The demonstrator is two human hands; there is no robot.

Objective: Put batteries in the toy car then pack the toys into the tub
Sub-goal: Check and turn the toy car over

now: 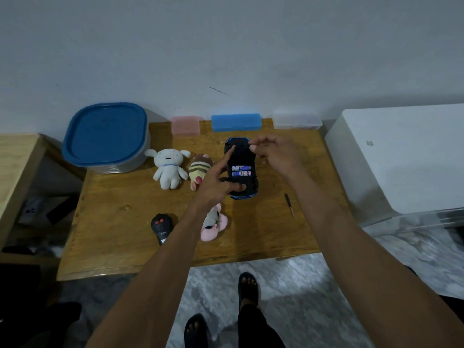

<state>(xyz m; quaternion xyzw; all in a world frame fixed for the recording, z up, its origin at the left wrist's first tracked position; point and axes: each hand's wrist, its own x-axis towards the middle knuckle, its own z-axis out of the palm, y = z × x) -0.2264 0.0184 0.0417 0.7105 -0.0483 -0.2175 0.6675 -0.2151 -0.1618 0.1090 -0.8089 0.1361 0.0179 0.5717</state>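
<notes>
1. Lying belly-up near the middle of the table [105,222], the car [242,167] shows its open bay with two batteries [241,170] seated side by side.
2. Left hand [218,183] steadies the car: thumb on the near end, forefinger stretched along its left edge, other fingers loose.
3. Right hand [273,153] hovers at the car's far end, thumb and fingertips pinched together; whether they hold anything small I cannot tell.
4. Judging by looks, the car is a light, stiff plastic shell, best gripped across its sides; the batteries could slip out if tipped.
5. Left of the car lie a white plush [169,168] and a striped plush [199,172]; nearer, a pink plush [216,226] and a remote [161,226].
6. Right of the car lies a screwdriver [289,205]; far left stands the lidded tub [106,138].
7. Beyond the car, small boxes line a pale wall; the floor is marbled.
</notes>
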